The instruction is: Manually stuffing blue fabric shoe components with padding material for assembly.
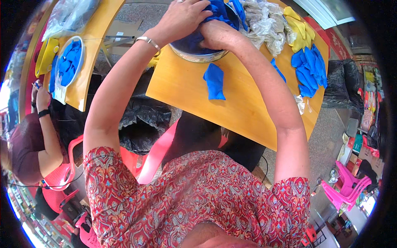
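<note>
On the table: I am working at a yellow wooden table (231,107), its edges bending with the lens, both my arms reaching up and away to a round tin (198,51) near its far edge.
Left hand: my left hand (182,16) is pressing down on a bunch of blue cloth (219,12) heaped in the tin, fingers curling together over it; a silver bracelet (148,41) is sitting on that wrist.
Right hand: my right hand (217,35) is gripping the same blue cloth at the tin's rim, fingers seemingly closing on it, though they are tucked under and I cannot see them well.
Nearby on the table: one folded blue piece (215,82) is lying just beside the tin; clear bags (264,25) are lying to the right of it, then yellow pieces (300,29) and a spread of blue pieces (309,70).
Room: a second table (93,37) is standing to my left with a white-rimmed tray (69,62) of blue pieces; another person (29,144) is sitting there on a red chair (62,173). Grey paving is showing between the tables, black sacks (142,120) are slumping under them, and pink stools (347,186) are stacking at the right.
</note>
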`<action>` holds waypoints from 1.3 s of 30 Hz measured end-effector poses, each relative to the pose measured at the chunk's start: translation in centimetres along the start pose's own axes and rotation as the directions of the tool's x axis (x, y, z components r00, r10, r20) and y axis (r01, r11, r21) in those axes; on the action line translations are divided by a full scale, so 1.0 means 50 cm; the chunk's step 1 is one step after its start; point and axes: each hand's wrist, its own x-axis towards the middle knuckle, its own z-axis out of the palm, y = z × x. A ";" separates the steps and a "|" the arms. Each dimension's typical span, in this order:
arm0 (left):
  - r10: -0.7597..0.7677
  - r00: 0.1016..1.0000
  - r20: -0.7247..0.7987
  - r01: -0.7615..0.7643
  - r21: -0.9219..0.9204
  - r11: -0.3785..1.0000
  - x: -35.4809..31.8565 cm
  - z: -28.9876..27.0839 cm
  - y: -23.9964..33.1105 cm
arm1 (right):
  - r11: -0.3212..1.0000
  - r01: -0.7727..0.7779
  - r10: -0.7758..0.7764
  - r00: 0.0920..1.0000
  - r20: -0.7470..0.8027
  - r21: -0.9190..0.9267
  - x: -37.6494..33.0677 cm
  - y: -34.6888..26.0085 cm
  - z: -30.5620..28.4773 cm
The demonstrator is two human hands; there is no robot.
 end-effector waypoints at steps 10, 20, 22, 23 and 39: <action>-0.023 0.934 0.355 0.041 -0.044 0.998 -0.070 0.020 -0.032 | 0.972 0.209 -0.199 0.976 -0.094 0.111 -0.092 0.020 -0.092; -0.146 0.855 0.497 0.017 0.256 0.967 -0.045 0.102 -0.009 | 0.993 0.027 0.053 0.764 -0.643 0.114 -0.113 0.131 -0.106; -0.183 0.859 0.479 0.074 0.239 0.968 -0.036 0.106 -0.006 | 0.993 0.033 0.048 0.767 -0.640 0.114 -0.098 0.130 -0.086; -0.187 0.887 0.423 0.108 0.205 0.973 -0.036 0.106 -0.002 | 0.992 0.009 0.076 0.748 -0.659 0.125 -0.095 0.130 -0.076; -0.201 0.933 0.297 0.145 0.200 0.969 -0.036 0.019 -0.006 | 0.978 -0.210 0.163 0.685 -0.710 0.022 0.042 0.083 -0.001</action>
